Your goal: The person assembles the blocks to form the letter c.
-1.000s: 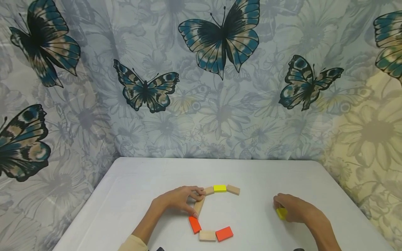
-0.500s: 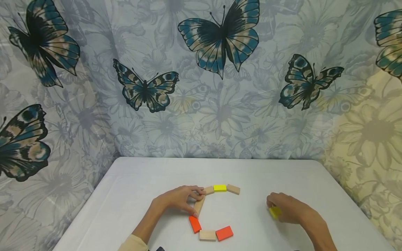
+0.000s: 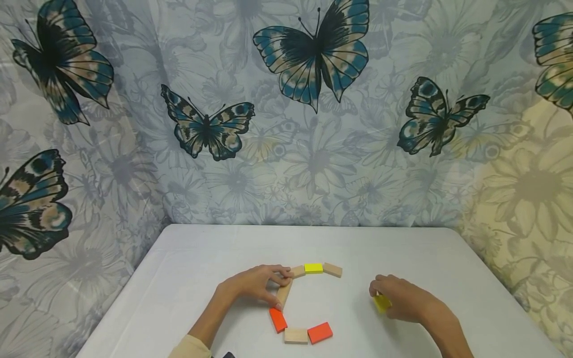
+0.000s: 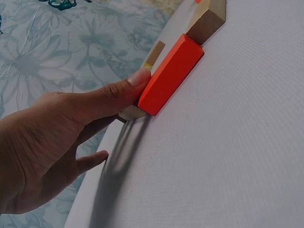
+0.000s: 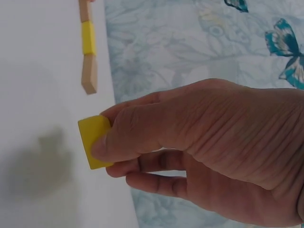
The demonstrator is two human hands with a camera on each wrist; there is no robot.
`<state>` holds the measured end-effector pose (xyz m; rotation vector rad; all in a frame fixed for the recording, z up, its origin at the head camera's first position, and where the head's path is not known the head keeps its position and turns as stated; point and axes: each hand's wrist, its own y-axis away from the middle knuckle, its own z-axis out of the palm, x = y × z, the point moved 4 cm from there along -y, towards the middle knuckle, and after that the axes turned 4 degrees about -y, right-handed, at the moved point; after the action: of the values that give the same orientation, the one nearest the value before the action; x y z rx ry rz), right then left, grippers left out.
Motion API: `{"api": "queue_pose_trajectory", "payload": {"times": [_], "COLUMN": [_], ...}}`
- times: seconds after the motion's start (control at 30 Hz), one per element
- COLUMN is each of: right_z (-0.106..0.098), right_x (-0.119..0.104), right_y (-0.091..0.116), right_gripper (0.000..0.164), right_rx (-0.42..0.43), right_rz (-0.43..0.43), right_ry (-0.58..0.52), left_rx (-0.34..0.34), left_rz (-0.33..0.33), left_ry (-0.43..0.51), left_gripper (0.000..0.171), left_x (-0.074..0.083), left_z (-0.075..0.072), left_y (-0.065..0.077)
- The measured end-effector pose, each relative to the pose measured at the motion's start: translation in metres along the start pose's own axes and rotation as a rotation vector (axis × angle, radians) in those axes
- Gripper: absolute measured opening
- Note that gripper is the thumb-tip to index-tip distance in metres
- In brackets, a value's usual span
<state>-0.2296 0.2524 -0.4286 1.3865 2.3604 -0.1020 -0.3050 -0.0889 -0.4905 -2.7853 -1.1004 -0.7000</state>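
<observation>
My left hand [image 3: 257,283] spans a plain wooden block [image 3: 283,293] on the left side of a C-shaped row, thumb at its near end and fingers at its far end. In the left wrist view the thumb lies against the red block [image 4: 172,75] that adjoins it. On the right, my right hand [image 3: 405,299] pinches a yellow block [image 5: 91,140] between thumb and fingers. That block's shadow falls on the white table apart from it in the right wrist view. Between this hand and the row's open right side there is a gap.
The row's far arm has a wooden block [image 3: 297,271], a yellow block [image 3: 313,268] and another wooden block [image 3: 333,270]. Its near arm has a wooden block [image 3: 296,336] and a red block [image 3: 320,332]. Butterfly-print cloth [image 3: 286,189] hangs behind the white table [image 3: 215,248].
My right hand has moved left with the yellow block, closer to the row. The left hand and the row of blocks have stayed in place.
</observation>
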Motion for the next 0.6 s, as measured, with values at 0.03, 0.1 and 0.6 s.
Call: {"api": "queue_pose_trajectory", "payload": {"times": [0.03,0.1,0.6], "right_z": [0.000,0.002,0.016], "right_x": [-0.002,-0.005,-0.026], "right_y": [0.000,-0.002,-0.018], "right_gripper": [0.035,0.034,0.031], "right_rx": [-0.006,-0.019,-0.078], "right_rz": [0.001,0.007,0.059], "right_ry": [-0.003,-0.007,0.009], "left_rx": [0.000,0.003,-0.001], "left_rz": [0.001,0.007,0.003], "left_ry": [0.002,0.004,-0.022], "left_gripper": [0.072,0.072,0.072], "left_x": [0.000,0.001,0.000], "left_z": [0.000,0.000,0.001], "left_y": [0.000,-0.001,0.000]}}
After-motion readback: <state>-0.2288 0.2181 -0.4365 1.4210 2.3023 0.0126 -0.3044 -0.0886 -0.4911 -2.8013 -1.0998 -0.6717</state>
